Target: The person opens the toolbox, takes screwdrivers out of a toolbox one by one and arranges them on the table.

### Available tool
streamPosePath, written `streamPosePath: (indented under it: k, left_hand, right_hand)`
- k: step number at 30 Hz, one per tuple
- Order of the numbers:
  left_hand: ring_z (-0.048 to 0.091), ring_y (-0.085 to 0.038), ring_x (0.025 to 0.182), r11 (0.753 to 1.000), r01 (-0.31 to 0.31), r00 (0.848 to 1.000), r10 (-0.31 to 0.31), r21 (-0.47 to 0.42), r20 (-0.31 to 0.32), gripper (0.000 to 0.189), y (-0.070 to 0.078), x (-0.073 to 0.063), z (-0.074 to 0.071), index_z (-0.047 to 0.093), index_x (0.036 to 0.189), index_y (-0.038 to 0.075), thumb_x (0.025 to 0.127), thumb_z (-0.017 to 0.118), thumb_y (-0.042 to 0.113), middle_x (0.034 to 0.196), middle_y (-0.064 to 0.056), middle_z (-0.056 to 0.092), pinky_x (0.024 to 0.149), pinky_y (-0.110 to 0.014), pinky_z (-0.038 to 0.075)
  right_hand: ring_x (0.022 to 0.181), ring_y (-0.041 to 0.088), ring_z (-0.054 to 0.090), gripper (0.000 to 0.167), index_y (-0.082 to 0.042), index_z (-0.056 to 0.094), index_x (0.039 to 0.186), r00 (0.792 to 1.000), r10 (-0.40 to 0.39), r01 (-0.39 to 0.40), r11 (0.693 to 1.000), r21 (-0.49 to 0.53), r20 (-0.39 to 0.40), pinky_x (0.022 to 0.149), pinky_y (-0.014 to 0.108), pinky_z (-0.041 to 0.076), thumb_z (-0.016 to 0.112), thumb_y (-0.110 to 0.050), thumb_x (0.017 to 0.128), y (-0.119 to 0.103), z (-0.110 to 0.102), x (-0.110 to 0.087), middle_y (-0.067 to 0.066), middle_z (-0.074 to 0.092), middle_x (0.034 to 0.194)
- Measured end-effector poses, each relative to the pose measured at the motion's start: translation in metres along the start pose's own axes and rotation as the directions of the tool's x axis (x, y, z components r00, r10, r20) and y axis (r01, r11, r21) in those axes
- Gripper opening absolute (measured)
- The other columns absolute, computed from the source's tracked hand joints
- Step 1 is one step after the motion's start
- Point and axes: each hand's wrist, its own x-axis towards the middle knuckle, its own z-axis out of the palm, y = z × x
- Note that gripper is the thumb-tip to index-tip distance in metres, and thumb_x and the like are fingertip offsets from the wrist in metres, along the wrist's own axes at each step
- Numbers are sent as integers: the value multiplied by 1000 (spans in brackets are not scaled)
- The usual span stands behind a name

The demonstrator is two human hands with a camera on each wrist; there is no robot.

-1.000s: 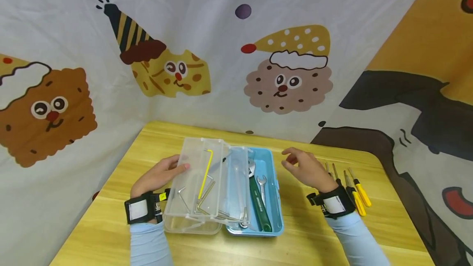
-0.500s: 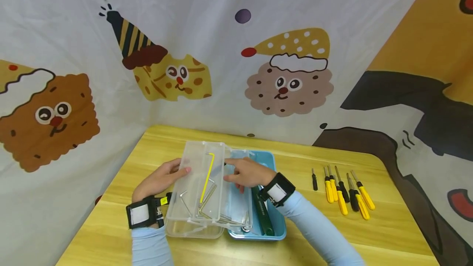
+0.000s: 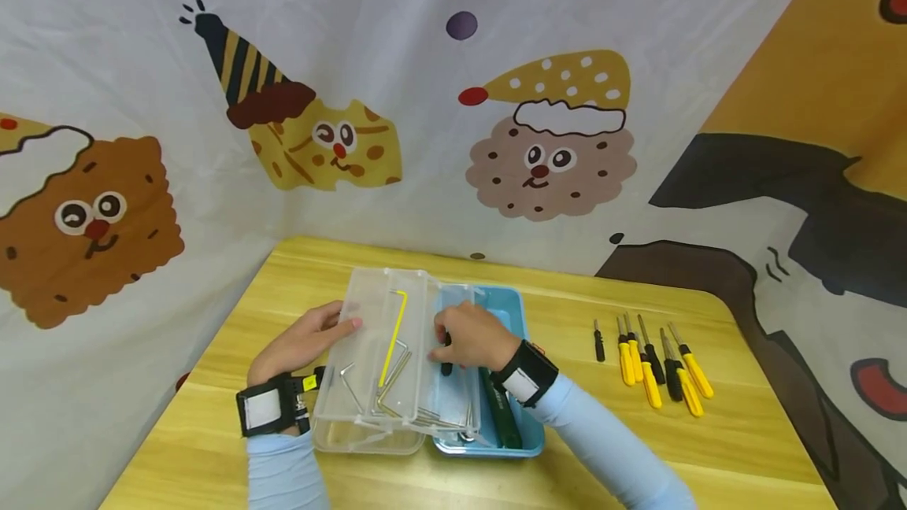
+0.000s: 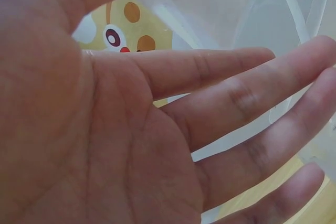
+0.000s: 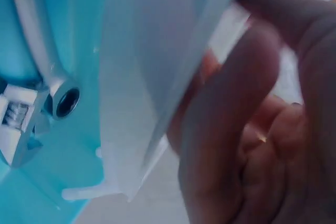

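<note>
My left hand (image 3: 305, 341) holds the left edge of a clear plastic toolbox tray (image 3: 364, 293), thumb on top and fingers stretched underneath. In the left wrist view, those fingers (image 4: 236, 98) are long and spread behind the plastic. A yellow hex key (image 3: 394, 341) and several silver hex keys (image 3: 391, 380) lie in the tray. Over the inner tray section, my right hand (image 3: 476, 334) pinches a small black screwdriver (image 3: 446, 368), mostly covered by the fingers. Below it sits the blue toolbox (image 3: 537, 423) with a green-handled adjustable wrench (image 3: 501, 415); a combination wrench (image 5: 44, 40) shows in the right wrist view.
Several yellow- and black-handled screwdrivers (image 3: 648, 384) lie on the wooden table (image 3: 581, 447) at the right, with a small black one (image 3: 598, 343) beside them. A clear lid (image 3: 368, 441) rests under the tray. A printed cloth (image 3: 425, 219) hangs behind the table.
My right hand has come from beside the screwdrivers, moved left over the tray, and now pinches the small black screwdriver there. The left hand keeps its hold on the tray.
</note>
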Motion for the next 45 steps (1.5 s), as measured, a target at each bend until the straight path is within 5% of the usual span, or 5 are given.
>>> streamPosePath:
  k: [14,24,34,39,45]
  left_hand:
    - [71,-24,113,1000,11,1000,-11,-24,12,58,-2,1,-1,47,155,6,110,56,41,133,-18,70,90,-32,62]
    - [72,-24,111,1000,-7,1000,7,-23,24,58,-2,4,-2,45,157,5,111,56,38,133,-21,69,87,-32,63]
    - [73,-25,110,999,2,999,0,-49,44,59,-1,7,0,43,158,3,111,55,36,133,-24,69,86,-34,65]
    - [73,-25,109,999,-9,999,10,-46,40,56,1,8,-1,45,156,3,111,55,35,132,-24,69,86,-34,65]
    - [73,-24,109,999,0,999,2,-42,49,58,0,7,0,43,158,3,112,55,36,132,-23,69,86,-33,64]
  right_hand:
    - [52,5,35,19,-12,64,120,900,33,103,953,286,-434,50,22,31,47,-15,113,0,-34,-68,-7,40,68]
    - [50,1,24,43,-9,40,67,546,-36,407,885,227,-837,44,19,21,46,15,102,44,-49,-143,-1,26,57]
    - [54,3,27,45,0,46,68,234,297,-6,953,304,-926,49,24,16,51,-11,111,92,-85,-213,-12,33,61]
    - [70,5,38,39,-8,65,90,75,562,-355,787,505,-824,65,25,28,49,-36,111,131,-91,-229,-22,44,75]
    - [112,39,55,57,-2,62,143,115,832,-623,486,612,-543,86,52,42,41,-45,112,195,-78,-248,24,66,134]
